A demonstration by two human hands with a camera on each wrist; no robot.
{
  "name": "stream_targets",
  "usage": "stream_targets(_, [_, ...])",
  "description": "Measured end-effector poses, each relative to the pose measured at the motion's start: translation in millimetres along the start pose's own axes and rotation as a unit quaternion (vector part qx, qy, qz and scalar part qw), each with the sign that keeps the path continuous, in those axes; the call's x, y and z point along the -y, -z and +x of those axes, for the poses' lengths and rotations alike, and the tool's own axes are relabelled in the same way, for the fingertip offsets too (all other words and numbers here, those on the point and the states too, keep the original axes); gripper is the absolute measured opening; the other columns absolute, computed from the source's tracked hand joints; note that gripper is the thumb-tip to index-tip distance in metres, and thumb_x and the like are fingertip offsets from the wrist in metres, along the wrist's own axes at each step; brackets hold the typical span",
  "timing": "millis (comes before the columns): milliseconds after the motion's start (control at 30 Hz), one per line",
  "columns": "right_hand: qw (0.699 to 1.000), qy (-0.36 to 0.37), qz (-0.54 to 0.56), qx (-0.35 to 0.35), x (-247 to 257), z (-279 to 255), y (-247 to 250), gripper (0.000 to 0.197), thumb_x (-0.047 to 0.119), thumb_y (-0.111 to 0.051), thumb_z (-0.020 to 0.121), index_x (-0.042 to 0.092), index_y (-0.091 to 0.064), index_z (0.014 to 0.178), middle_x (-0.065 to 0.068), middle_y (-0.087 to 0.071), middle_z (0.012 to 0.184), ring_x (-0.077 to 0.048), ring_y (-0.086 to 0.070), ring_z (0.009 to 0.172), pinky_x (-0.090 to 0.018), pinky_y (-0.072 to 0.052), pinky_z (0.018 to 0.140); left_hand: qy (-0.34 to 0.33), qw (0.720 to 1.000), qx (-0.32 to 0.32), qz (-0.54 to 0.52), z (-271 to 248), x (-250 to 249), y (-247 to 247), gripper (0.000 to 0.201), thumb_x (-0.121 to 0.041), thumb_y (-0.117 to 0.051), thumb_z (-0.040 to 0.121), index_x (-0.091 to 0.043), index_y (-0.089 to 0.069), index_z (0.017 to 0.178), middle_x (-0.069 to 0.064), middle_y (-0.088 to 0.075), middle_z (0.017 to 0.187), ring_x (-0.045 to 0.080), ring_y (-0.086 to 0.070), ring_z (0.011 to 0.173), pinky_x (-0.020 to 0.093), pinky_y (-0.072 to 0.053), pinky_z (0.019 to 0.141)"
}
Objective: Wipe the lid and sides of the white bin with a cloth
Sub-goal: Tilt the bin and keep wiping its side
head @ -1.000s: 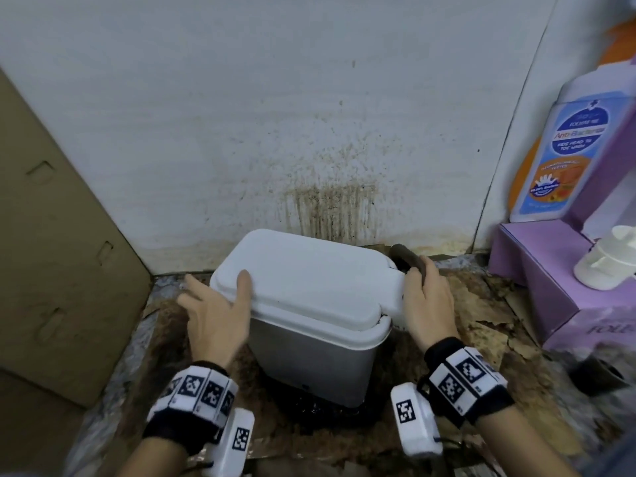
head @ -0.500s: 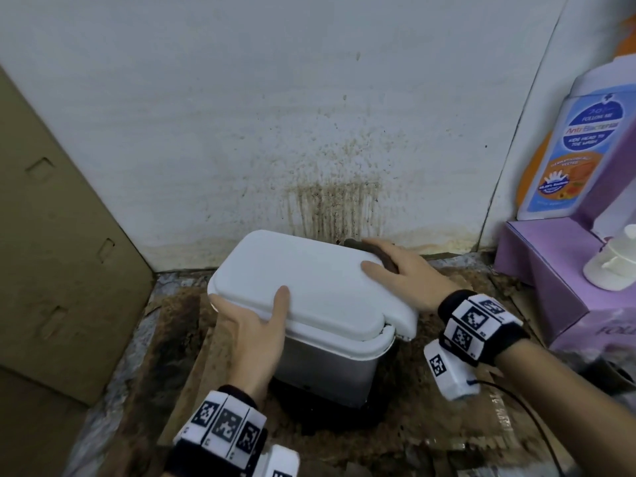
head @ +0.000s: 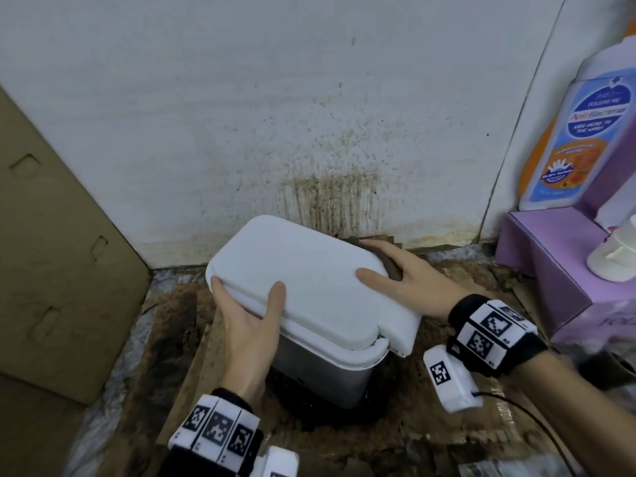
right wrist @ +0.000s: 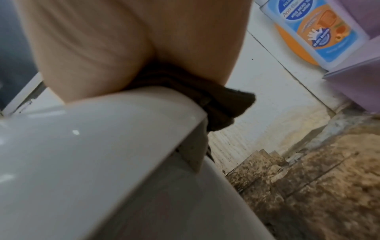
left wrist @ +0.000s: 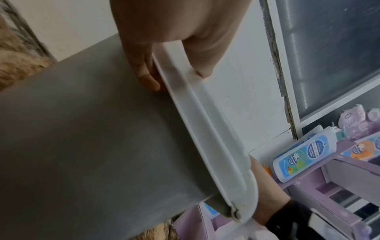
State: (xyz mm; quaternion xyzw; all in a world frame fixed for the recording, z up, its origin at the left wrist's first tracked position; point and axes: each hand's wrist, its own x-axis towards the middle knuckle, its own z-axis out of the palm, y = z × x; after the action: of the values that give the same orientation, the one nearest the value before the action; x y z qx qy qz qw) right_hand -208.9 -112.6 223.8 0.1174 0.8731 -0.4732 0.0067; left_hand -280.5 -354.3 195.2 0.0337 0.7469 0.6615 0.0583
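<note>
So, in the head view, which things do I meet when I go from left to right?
Cardboard panel → left hand → white bin → right hand → purple box → blue-labelled bottle.

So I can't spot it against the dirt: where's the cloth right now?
In the head view the dark cloth lies under the right hand, pressed on the far right edge of the bin's lid, near the stained wall.
</note>
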Motion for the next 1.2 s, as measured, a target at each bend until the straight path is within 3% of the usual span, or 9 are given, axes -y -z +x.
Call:
stream_targets(167, [0.996, -0.005, 0.043, -0.08, 0.7, -18.1, -13.3, 0.061, 0.058, -0.06, 0.092, 0.041, -0.04, 0.147, 0.015, -0.059, 0.128, -0.001, -0.061, 0.107, -0.029, -0.058, 0.086, -0.03, 0.999, 0.041, 0.0, 13.8, -4.7, 1.5, 0.095, -0.042, -0.066, 0.095, -0.033, 0.001, 0.162, -0.013, -0.031, 0.158, 0.012, -0.04, 0.14, 0.035, -0.041, 0.112])
stream_targets(300, [0.988, -0.051, 0.038, -0.14, -2.4, -29.3, -30.4, 0.068, 0.082, -0.052, 0.078, 0.06, -0.033, 0.14, 0.007, -0.054, 0.129, -0.022, -0.049, 0.127, -0.05, -0.051, 0.099, -0.019, 0.996, 0.091, 0.017, 28.7, -7.3, 7.5, 0.097, -0.057, -0.066, 0.089, -0.043, -0.004, 0.161, -0.012, -0.028, 0.165, 0.019, -0.045, 0.142, 0.049, -0.043, 0.115])
stream_targets(467, [0.974, -0.097, 0.045, -0.199, 9.4, -47.1, -58.1, 0.071, 0.064, -0.057, 0.088, 0.048, -0.028, 0.151, 0.0, -0.043, 0.124, -0.013, -0.027, 0.122, -0.035, -0.03, 0.095, -0.019, 0.99, 0.135, 0.034, 40.5, -4.0, 5.9, 0.092, -0.061, -0.065, 0.086, -0.045, -0.014, 0.16, -0.011, -0.036, 0.162, 0.021, -0.047, 0.141, 0.052, -0.046, 0.111])
stream_targets(600, [0.968, -0.109, 0.084, -0.212, 6.6, -46.8, -61.4, 0.073, 0.065, -0.06, 0.086, 0.048, -0.03, 0.15, 0.001, -0.044, 0.129, -0.012, -0.025, 0.122, -0.035, -0.031, 0.098, -0.02, 0.992, 0.125, 0.028, 40.4, 2.6, 0.9, 0.088, -0.07, -0.066, 0.082, -0.048, -0.024, 0.156, -0.012, -0.043, 0.158, 0.018, -0.051, 0.138, 0.05, -0.048, 0.109])
stream_targets(733, [0.973, -0.102, 0.09, -0.187, 0.0, -37.0, -55.9, 0.071, 0.081, -0.053, 0.078, 0.057, -0.033, 0.142, 0.006, -0.049, 0.132, -0.018, -0.039, 0.131, -0.043, -0.041, 0.107, -0.011, 0.994, 0.108, 0.032, 36.6, 7.8, -2.0, 0.096, -0.077, -0.062, 0.077, -0.046, -0.019, 0.157, -0.011, -0.036, 0.161, 0.017, -0.047, 0.14, 0.05, -0.047, 0.111])
stream_targets(800, [0.977, -0.09, 0.103, -0.165, -3.4, -31.9, -47.8, 0.07, 0.083, -0.053, 0.077, 0.057, -0.037, 0.139, 0.009, -0.053, 0.134, -0.018, -0.05, 0.127, -0.049, -0.05, 0.101, -0.001, 0.994, 0.102, 0.038, 31.8, 10.6, -4.2, 0.097, -0.079, -0.063, 0.077, -0.048, -0.016, 0.157, -0.009, -0.031, 0.163, 0.019, -0.046, 0.14, 0.051, -0.046, 0.111])
stream_targets(933, [0.985, -0.043, 0.135, -0.102, -1.4, -19.2, -26.0, 0.066, 0.067, -0.058, 0.087, 0.046, -0.04, 0.147, 0.016, -0.053, 0.142, -0.007, -0.059, 0.12, -0.041, -0.054, 0.099, 0.006, 0.995, 0.079, 0.063, 16.9, 12.7, -4.3, 0.097, -0.081, -0.063, 0.075, -0.049, -0.016, 0.154, -0.001, -0.038, 0.154, 0.021, -0.051, 0.132, 0.051, -0.049, 0.107])
stream_targets(1100, [0.991, -0.046, 0.121, -0.028, -0.5, -9.0, -18.3, 0.075, 0.065, -0.066, 0.083, 0.051, -0.034, 0.15, 0.022, -0.053, 0.139, -0.004, -0.062, 0.114, -0.033, -0.057, 0.092, -0.009, 0.991, 0.096, 0.092, 2.0, 12.7, -8.9, 0.099, -0.073, -0.068, 0.079, -0.044, -0.014, 0.157, -0.014, -0.034, 0.145, 0.009, -0.045, 0.126, 0.036, -0.043, 0.105])
stream_targets(1200, [0.993, -0.043, 0.105, -0.017, 2.0, -9.0, -17.7, 0.077, 0.062, -0.067, 0.084, 0.051, -0.031, 0.151, 0.021, -0.053, 0.137, -0.004, -0.061, 0.113, -0.031, -0.057, 0.09, -0.014, 0.992, 0.102, 0.075, 2.9, 17.6, -9.3, 0.096, -0.081, -0.07, 0.07, -0.054, -0.022, 0.148, -0.009, -0.044, 0.143, 0.013, -0.054, 0.125, 0.047, -0.051, 0.104])
